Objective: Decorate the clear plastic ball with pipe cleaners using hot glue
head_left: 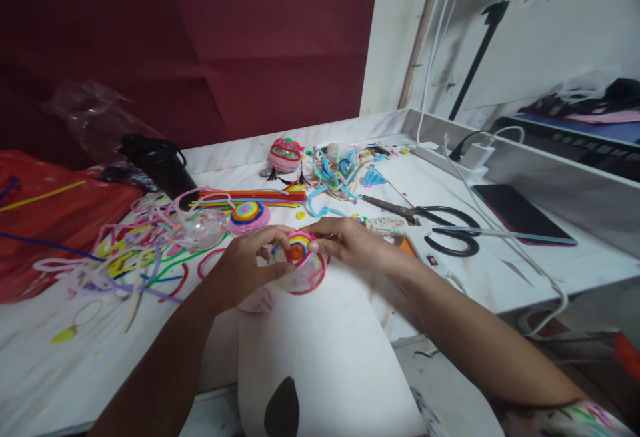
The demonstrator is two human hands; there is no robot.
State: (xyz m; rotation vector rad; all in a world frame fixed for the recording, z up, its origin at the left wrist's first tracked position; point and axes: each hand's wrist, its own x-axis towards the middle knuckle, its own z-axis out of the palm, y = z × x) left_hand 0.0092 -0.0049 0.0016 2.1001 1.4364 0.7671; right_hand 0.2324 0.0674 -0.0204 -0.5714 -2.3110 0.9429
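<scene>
My left hand (245, 267) and my right hand (350, 242) meet at the middle of the white table (480, 270). Both pinch a small round piece of coiled pipe cleaner (299, 247) with pink, yellow, orange and blue rings. It sits on a clear plastic dome with a red rim (306, 277). The fingers of both hands are curled round its edge. A second coiled disc (249, 215) in the same colours lies just behind my left hand.
Loose pipe cleaners (135, 250) lie tangled at the left, with a straight bundle (255, 197) behind. Black-handled scissors (430, 220) lie to the right, near a phone (520, 213) and a white charger (475, 153). A red bag (45, 223) sits far left.
</scene>
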